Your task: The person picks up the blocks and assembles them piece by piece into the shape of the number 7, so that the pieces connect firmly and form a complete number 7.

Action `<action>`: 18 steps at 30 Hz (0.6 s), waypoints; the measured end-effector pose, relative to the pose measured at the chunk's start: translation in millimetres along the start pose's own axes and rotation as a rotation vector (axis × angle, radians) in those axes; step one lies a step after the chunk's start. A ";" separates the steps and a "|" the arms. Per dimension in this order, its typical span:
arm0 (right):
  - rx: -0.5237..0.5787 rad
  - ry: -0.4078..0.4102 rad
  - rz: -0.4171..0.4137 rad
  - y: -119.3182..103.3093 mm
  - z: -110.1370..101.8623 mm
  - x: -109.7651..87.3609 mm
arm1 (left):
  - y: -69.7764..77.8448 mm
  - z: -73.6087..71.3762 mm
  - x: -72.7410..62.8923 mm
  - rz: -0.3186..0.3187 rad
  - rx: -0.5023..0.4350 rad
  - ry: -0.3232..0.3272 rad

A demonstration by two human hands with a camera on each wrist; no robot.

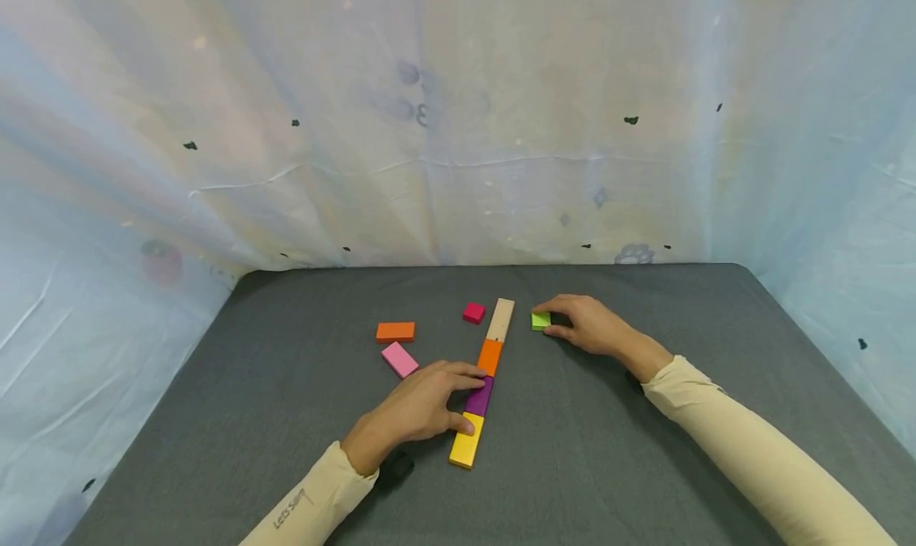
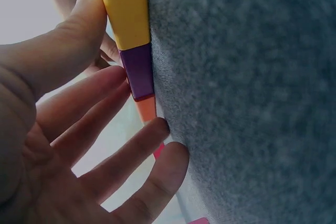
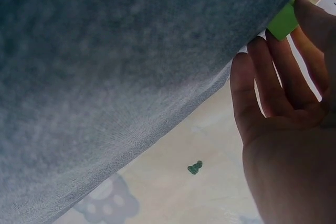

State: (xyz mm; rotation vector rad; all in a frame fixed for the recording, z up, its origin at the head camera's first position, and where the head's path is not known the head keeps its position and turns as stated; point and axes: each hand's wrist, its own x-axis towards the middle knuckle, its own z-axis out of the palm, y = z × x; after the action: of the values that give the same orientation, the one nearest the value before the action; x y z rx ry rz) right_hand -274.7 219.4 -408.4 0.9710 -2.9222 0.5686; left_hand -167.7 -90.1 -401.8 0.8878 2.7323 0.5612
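A straight row of blocks lies end to end in the head view: a plain wood block (image 1: pixel 501 319) at the far end, then an orange block (image 1: pixel 490 357), a purple block (image 1: pixel 479 400) and a yellow block (image 1: pixel 463 447) nearest. My left hand (image 1: pixel 429 403) rests against the row's left side, thumb at the yellow block and fingertips at the purple one. In the left wrist view its fingers are loosely extended. Right of the row's far end, my right hand (image 1: pixel 590 325) pinches a light green block (image 1: pixel 541 322) between thumb and fingers, close to the tabletop.
Left of the row lie a loose orange block (image 1: pixel 396 332), a pink block (image 1: pixel 397 358) near the left hand, and a small red block (image 1: pixel 474 313) by the wood block. Dark grey cloth (image 1: pixel 587 466) covers the table. A pale printed curtain (image 1: pixel 458 133) hangs behind it.
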 end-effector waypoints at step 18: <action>-0.017 0.001 -0.009 -0.7 0.2 -0.8 | 0.1 -0.4 0.5 0.004 0.002 0.021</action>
State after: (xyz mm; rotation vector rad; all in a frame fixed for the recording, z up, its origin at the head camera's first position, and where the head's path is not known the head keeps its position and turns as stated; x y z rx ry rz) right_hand -273.7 219.2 -408.5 0.9815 -2.9151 0.5435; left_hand -168.2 -89.8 -401.4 0.8934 2.7511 0.5713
